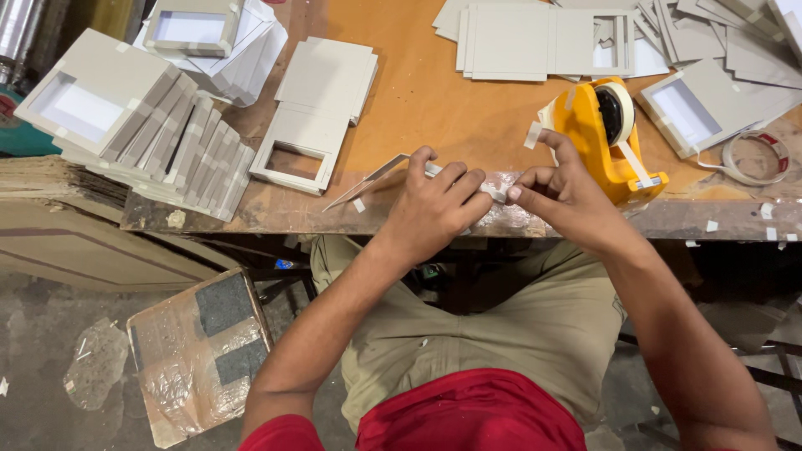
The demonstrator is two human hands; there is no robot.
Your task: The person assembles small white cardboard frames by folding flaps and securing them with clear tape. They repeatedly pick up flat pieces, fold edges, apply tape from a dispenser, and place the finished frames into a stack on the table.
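Red shirt cloth and olive trousers fill the bottom of the frame, nearest the lens, and from there both forearms reach up to the worktop point(401, 108) edge. At the grip, the left hand point(434, 209) is closed over a thin grey card panel point(372, 179), fingers curled on top and thumb beneath, so the panel is pinched and held tilted at the frame's centre. The right hand point(560, 188) is pressed together at thumb and forefinger on a small strip of pale tape point(497, 194), which meets the panel's right end; whether it is already stuck down cannot be told. For the step to be done well, the strip is best kept taut and square to the card edge, then rubbed flat from the middle outward so that no crease is trapped.

Just beside the right hand a yellow tape dispenser point(597, 134) stands, a loose tape ring point(756, 157) further right. Finished windowed card frames point(296, 159) lie left of centre, a fanned stack of card pieces point(180, 146) at upper left, flat sheets point(518, 38) along the top.
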